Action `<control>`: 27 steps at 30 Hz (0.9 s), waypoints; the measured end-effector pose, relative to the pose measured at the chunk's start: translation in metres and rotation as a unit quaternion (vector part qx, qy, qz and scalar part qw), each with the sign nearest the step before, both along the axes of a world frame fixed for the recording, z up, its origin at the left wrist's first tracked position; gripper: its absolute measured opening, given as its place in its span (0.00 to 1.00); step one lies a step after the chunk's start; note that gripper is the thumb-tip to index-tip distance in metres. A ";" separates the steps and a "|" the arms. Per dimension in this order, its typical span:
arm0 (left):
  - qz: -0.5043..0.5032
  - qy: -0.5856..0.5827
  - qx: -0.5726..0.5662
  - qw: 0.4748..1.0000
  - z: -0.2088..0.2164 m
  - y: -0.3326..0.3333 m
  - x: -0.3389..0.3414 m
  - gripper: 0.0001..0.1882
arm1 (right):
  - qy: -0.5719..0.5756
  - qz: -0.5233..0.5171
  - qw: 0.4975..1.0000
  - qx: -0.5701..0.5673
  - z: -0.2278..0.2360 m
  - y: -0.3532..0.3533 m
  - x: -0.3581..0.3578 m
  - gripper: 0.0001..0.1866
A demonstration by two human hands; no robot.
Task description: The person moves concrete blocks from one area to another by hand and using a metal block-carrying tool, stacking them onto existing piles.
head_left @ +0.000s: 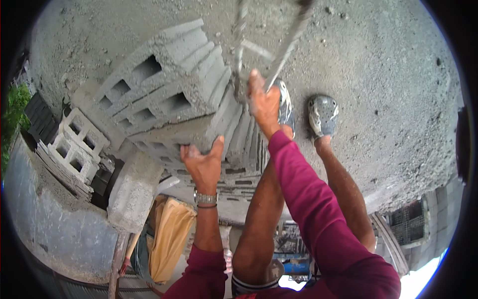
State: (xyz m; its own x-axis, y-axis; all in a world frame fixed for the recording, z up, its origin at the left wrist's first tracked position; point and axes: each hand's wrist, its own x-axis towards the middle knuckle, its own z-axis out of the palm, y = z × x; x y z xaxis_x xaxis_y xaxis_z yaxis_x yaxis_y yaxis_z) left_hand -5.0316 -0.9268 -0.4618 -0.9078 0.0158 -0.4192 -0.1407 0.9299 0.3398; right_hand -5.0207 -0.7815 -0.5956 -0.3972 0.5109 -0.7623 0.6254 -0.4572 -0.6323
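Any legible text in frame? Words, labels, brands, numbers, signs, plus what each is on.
None that I can read.
Concrete blocks: no lettering visible.
Tan sack: no lettering I can make out.
Metal watch band: any markings too small to read.

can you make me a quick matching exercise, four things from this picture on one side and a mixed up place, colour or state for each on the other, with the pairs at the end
1. left hand
2. right hand
3. watch
4. shoes

A. dark with pale marks
B. holding the rod frame
C. spread at the block stack
D. silver, strapped on

Pairs: 1-C, 2-B, 3-D, 4-A
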 end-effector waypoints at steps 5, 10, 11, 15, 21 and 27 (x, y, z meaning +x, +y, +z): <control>0.033 0.052 -0.150 0.987 -0.037 0.009 0.007 0.26 | 0.016 -0.075 0.997 0.016 0.039 0.050 -0.026 0.27; -0.051 -0.094 -0.075 0.991 -0.001 0.011 -0.010 0.29 | -0.049 -0.059 0.992 0.097 0.051 0.102 -0.006 0.28; 0.084 -0.133 0.047 0.986 0.018 0.014 -0.019 0.28 | -0.051 -0.077 0.992 0.090 0.057 0.102 -0.008 0.28; -0.086 0.131 -0.055 0.986 0.025 0.029 -0.063 0.28 | -0.048 -0.133 0.988 0.057 0.071 0.088 -0.020 0.28; 0.045 0.005 -0.175 0.984 -0.041 0.058 -0.096 0.32 | -0.019 -0.163 0.986 -0.032 0.073 0.057 -0.046 0.28; 0.025 0.062 -0.105 0.992 -0.033 0.042 -0.087 0.31 | -0.021 -0.120 0.992 -0.015 0.079 0.067 -0.043 0.27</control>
